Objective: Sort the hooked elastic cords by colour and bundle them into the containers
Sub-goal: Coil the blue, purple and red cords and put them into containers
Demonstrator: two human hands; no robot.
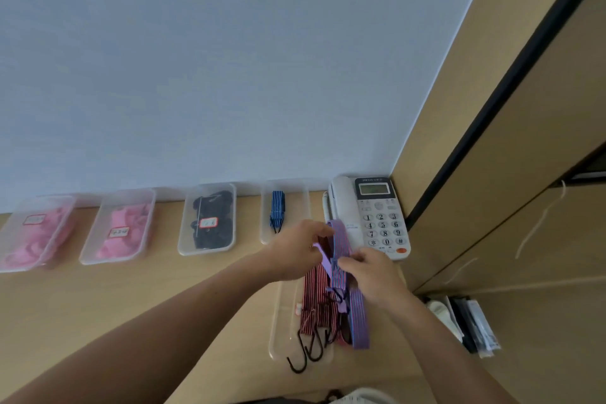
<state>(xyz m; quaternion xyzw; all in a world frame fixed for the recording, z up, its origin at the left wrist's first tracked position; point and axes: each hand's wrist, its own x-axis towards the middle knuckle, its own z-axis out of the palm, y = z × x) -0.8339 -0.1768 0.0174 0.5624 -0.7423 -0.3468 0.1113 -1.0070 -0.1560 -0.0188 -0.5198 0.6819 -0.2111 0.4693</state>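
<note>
A purple striped elastic cord [338,259] is folded between both hands above a clear tray [278,331]. My left hand [296,248] holds its upper loop; my right hand [370,272] pinches its middle. Below them red striped cords [314,302] lie in the tray, their black hooks [310,352] hanging over the near rim. Another purple cord [359,321] lies along the tray's right side. A blue striped cord bundle [277,210] sits in a clear container [303,207] by the wall.
Along the wall stand two clear containers of pink items [39,233] [123,229] and one of black items [210,220], each labelled. A white desk phone [370,213] sits right of the blue container. A wooden cabinet [492,174] bounds the desk on the right.
</note>
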